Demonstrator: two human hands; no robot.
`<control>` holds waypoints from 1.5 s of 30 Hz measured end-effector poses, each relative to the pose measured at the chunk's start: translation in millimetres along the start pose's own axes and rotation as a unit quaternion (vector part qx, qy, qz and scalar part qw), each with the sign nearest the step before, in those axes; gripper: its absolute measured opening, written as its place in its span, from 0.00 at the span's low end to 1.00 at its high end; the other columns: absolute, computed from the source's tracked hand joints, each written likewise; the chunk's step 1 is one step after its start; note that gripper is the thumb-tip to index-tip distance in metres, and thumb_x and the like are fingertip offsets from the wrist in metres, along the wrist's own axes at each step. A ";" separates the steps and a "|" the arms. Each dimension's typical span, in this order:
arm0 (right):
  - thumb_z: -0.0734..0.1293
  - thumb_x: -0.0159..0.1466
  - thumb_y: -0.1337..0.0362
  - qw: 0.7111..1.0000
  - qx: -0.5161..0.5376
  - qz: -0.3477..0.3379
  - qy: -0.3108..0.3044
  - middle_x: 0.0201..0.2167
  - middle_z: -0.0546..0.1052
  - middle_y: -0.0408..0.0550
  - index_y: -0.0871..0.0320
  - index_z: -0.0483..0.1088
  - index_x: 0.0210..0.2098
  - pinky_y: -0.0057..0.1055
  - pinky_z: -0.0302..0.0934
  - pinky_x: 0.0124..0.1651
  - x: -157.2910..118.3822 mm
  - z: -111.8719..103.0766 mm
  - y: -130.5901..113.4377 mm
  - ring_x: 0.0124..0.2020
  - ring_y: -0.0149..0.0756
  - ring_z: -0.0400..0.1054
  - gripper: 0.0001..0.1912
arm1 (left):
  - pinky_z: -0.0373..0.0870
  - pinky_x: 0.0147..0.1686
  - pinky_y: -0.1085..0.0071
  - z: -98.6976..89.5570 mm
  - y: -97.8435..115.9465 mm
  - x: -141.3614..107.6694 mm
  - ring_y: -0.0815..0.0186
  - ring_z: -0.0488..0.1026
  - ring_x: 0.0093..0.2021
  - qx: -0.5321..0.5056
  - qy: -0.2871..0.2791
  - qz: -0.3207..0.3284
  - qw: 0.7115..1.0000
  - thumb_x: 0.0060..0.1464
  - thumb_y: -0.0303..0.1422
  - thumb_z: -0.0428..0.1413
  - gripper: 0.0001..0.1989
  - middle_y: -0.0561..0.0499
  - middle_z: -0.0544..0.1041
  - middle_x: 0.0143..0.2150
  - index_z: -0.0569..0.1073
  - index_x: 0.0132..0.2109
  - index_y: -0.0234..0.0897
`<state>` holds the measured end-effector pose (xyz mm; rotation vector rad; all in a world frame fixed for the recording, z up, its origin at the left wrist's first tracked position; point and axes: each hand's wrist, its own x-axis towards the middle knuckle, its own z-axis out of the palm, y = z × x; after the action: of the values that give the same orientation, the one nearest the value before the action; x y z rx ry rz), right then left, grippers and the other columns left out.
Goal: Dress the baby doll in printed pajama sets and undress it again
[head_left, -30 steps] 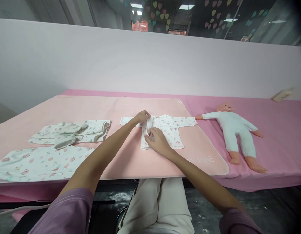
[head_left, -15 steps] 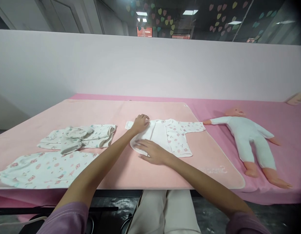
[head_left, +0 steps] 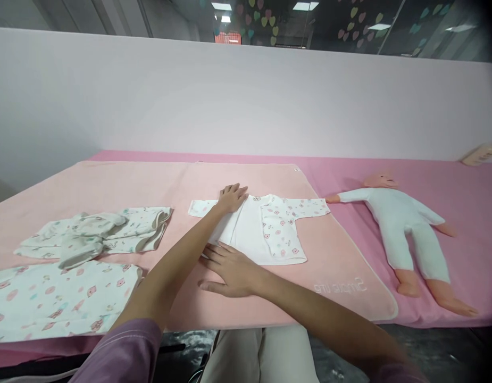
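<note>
A small white baby shirt with pink prints lies spread flat, its front open and both sleeves stretched sideways. My left hand rests flat on its upper left part, near the collar, with fingers extended. At the lower left hem my right hand lies palm down, fingers spread, partly on the shirt and partly on the peach blanket. My left forearm hides part of the shirt's left side. Neither hand grips anything.
To the left lie folded printed baby clothes and a printed white cloth. A baby doll in white lies on the pink sheet at right. A pale bottle-like object stands near the white wall.
The shirt's left front panel, earlier bunched under my hands, now lies flatter. My right hand has slid down and left to the hem, its fingers spreading. The camera view has shifted slightly.
</note>
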<state>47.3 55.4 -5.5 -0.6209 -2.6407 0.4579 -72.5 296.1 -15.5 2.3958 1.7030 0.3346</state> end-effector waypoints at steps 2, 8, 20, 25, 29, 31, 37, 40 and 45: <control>0.57 0.79 0.43 1.000 -0.005 -0.003 0.011 0.79 0.59 0.58 0.63 0.57 0.77 0.47 0.34 0.84 0.3 0.1 0.6 0.82 0.46 0.44 0.38 | 0.47 0.75 0.38 1.6 2.3 7.5 0.40 0.49 0.79 0.000 0.004 -0.005 1.000 0.70 0.61 0.39 0.36 0.48 0.55 0.82 0.62 0.77 0.56; 0.64 0.77 0.45 1.000 0.006 -0.012 0.016 0.74 0.67 0.57 0.59 0.63 0.74 0.48 0.39 0.82 7.0 -1.1 4.3 0.79 0.47 0.52 0.34 | 0.49 0.73 0.40 1.5 9.0 12.3 0.40 0.53 0.76 -0.016 0.041 0.007 0.999 0.69 0.59 0.45 0.34 0.44 0.60 0.79 0.68 0.74 0.53; 0.65 0.75 0.55 0.954 -0.090 0.246 0.144 0.45 0.78 0.56 0.57 0.72 0.49 0.48 0.64 0.52 -91.8 -59.5 5.5 0.48 0.52 0.69 0.12 | 0.62 0.63 0.50 1.7 89.0 -46.2 0.45 0.73 0.58 -0.051 0.063 0.024 0.996 0.66 0.52 0.56 0.20 0.39 0.80 0.53 0.75 0.49 0.39; 0.62 0.76 0.60 0.923 -0.162 0.345 0.051 0.44 0.79 0.59 0.60 0.71 0.50 0.44 0.64 0.45 -97.9 -50.3 22.1 0.43 0.52 0.72 0.11 | 0.64 0.61 0.53 -1.2 101.0 -28.1 0.49 0.79 0.49 -0.078 -0.035 -0.055 0.995 0.60 0.47 0.60 0.18 0.46 0.82 0.36 0.71 0.29 0.40; 0.61 0.75 0.66 0.936 -0.155 0.315 0.035 0.40 0.80 0.55 0.58 0.71 0.46 0.38 0.61 0.40 -88.9 -50.0 22.6 0.39 0.46 0.74 0.07 | 0.68 0.54 0.60 -4.9 94.6 -25.0 0.55 0.79 0.43 -0.104 -0.037 -0.061 0.992 0.61 0.48 0.58 0.19 0.52 0.79 0.30 0.69 0.28 0.41; 0.61 0.74 0.65 0.940 -0.152 0.301 0.056 0.38 0.79 0.53 0.56 0.70 0.44 0.37 0.60 0.39 -86.9 -50.2 22.8 0.37 0.44 0.73 0.06 | 0.68 0.52 0.62 -4.4 90.0 -28.4 0.57 0.78 0.43 -0.121 -0.032 -0.059 0.990 0.62 0.49 0.57 0.19 0.53 0.79 0.31 0.69 0.30 0.42; 0.62 0.72 0.65 0.944 -0.128 0.296 0.070 0.37 0.78 0.52 0.55 0.67 0.41 0.35 0.56 0.38 -91.0 -46.3 24.7 0.38 0.44 0.71 0.03 | 0.68 0.55 0.62 -1.4 85.4 -36.5 0.58 0.78 0.42 -0.172 -0.021 -0.065 0.983 0.61 0.49 0.59 0.20 0.54 0.78 0.32 0.68 0.29 0.41; 0.62 0.72 0.64 0.948 -0.048 0.297 0.106 0.32 0.75 0.45 0.53 0.64 0.38 0.32 0.53 0.35 -97.7 -58.0 22.1 0.32 0.37 0.68 0.04 | 0.70 0.52 0.61 -4.0 94.6 -33.4 0.57 0.78 0.42 -0.209 -0.013 -0.081 0.974 0.62 0.47 0.60 0.21 0.52 0.77 0.28 0.68 0.27 0.40; 0.62 0.72 0.57 0.899 0.024 0.376 0.224 0.27 0.71 0.40 0.52 0.61 0.35 0.31 0.54 0.33 -140.3 -101.5 36.2 0.29 0.36 0.69 0.10 | 0.76 0.46 0.64 -7.6 131.6 -16.9 0.59 0.81 0.41 -0.307 -0.019 -0.060 0.950 0.70 0.47 0.52 0.21 0.44 0.86 0.41 0.81 0.38 0.37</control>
<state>220.5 41.2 27.6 -1.5316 -1.8718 0.5039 38.9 237.4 27.0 1.8250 1.4413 0.6791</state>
